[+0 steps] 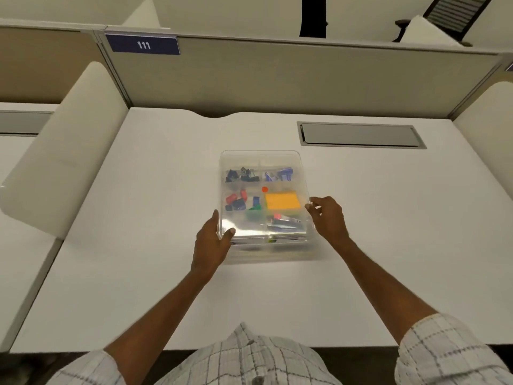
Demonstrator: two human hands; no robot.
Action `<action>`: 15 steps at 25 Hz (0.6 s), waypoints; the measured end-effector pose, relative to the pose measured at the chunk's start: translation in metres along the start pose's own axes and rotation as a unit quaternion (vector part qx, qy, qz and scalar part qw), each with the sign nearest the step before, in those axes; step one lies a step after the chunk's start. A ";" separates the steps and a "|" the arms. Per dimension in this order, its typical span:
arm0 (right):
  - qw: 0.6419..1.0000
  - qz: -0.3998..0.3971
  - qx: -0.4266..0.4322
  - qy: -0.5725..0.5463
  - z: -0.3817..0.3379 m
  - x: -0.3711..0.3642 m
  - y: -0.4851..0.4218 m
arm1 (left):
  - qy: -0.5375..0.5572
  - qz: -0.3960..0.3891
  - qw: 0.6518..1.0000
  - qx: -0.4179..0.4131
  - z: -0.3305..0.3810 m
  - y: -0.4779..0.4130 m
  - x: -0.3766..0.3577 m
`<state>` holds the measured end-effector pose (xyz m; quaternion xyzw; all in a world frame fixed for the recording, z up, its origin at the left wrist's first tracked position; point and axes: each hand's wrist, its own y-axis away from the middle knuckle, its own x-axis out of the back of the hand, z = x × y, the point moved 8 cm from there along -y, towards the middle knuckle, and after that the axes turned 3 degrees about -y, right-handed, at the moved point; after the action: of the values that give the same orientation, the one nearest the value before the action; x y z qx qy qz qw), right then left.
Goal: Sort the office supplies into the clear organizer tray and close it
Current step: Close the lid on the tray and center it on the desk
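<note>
A white surface [138,273] sits in an office cubicle, backed by a grey partition [277,79] with a blue "111" label [143,45]. At its centre lies the clear organizer tray [261,157], holding binder clips [244,175] in the far compartments and an orange sticky pad [281,200] nearer. The left hand [212,243] grips its near-left corner; the right hand [327,218] pinches its right edge.

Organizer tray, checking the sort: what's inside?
Inside the organizer tray: dark binder clips, blue clips, orange sticky pad, red and blue pieces; near compartments blurred by glare.

Office cubicle: white desk [166,218], grey partition [277,79], numbered plate [143,45].
</note>
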<state>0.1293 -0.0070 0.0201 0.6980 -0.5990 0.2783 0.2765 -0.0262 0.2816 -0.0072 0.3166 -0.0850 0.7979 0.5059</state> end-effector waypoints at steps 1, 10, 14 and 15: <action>1.000 -0.009 0.005 -0.004 0.000 -0.003 -0.002 | -0.006 0.008 1.000 0.000 0.000 0.000 0.000; 0.990 -0.099 -0.032 -0.091 0.022 -0.012 -0.006 | 0.026 0.014 0.998 0.049 0.000 0.003 0.011; 0.989 -0.130 -0.019 -0.075 0.022 -0.014 -0.002 | 0.046 0.031 0.997 0.055 -0.003 0.013 0.008; 0.988 -0.135 -0.015 -0.069 0.022 -0.014 -0.001 | 0.051 0.031 0.996 0.060 -0.005 0.013 0.008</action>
<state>0.1295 -0.0128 -0.0052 0.7857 -0.5210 0.1804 0.2805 -0.0416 0.2838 -0.0041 0.3022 -0.0204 0.8321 0.4645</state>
